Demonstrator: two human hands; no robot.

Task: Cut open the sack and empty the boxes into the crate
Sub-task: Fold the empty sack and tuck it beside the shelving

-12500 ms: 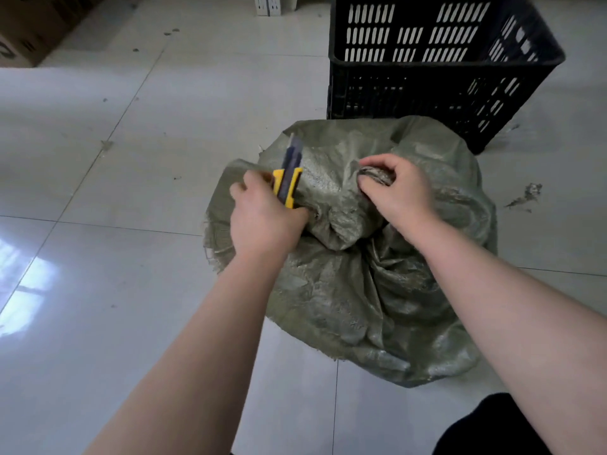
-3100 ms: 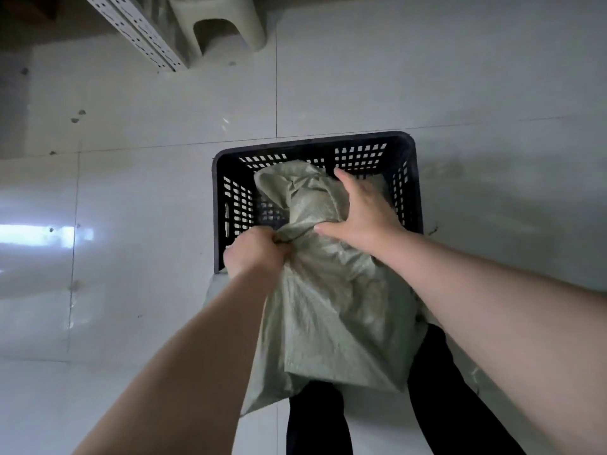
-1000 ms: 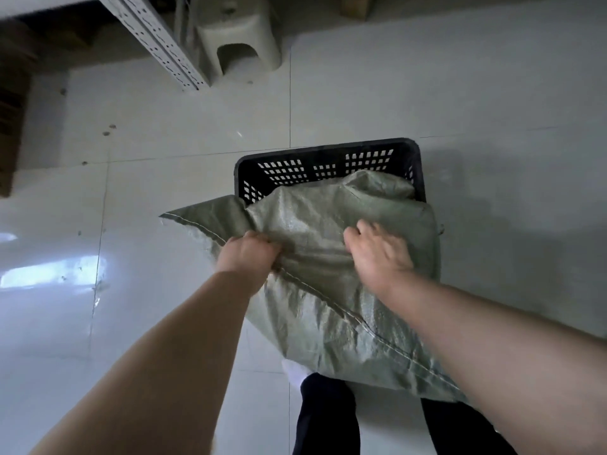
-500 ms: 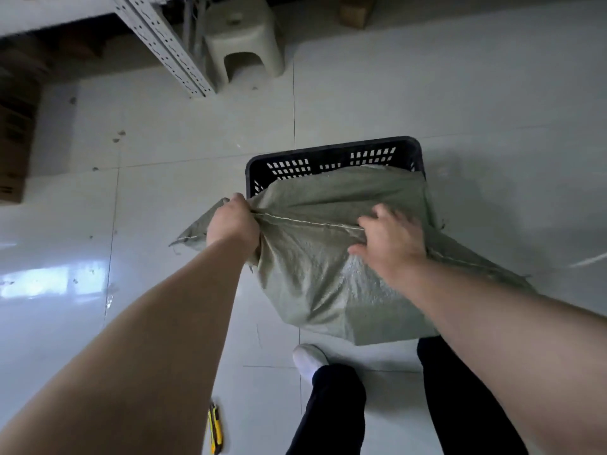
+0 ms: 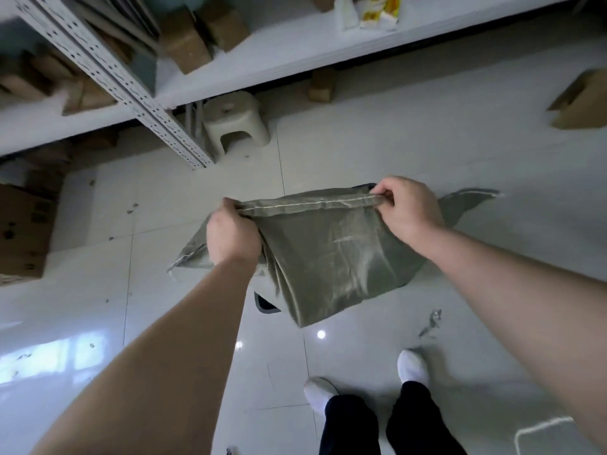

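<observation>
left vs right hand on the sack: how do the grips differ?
The left hand is a closed fist bunching the sack's stitched seam; the right hand pinches that seam between thumb and fingers. The left hand sits lower and nearer the camera; the right hand is higher and farther out. Fabric gathers into folds below the left hand but hangs smoother below the right. Both hold the same seam, sack hanging limp.

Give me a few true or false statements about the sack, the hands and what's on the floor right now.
1. Both hands grip the sack along its stitched edge. True: left hand, right hand.
2. The sack lies flat on the floor. False: it hangs in the air.
3. A pale stool stands by the shelf post. True.
4. The left hand holds a knife. False: it holds only the sack.
5. The crate is in full view. False: only a dark corner shows below the sack.
</observation>
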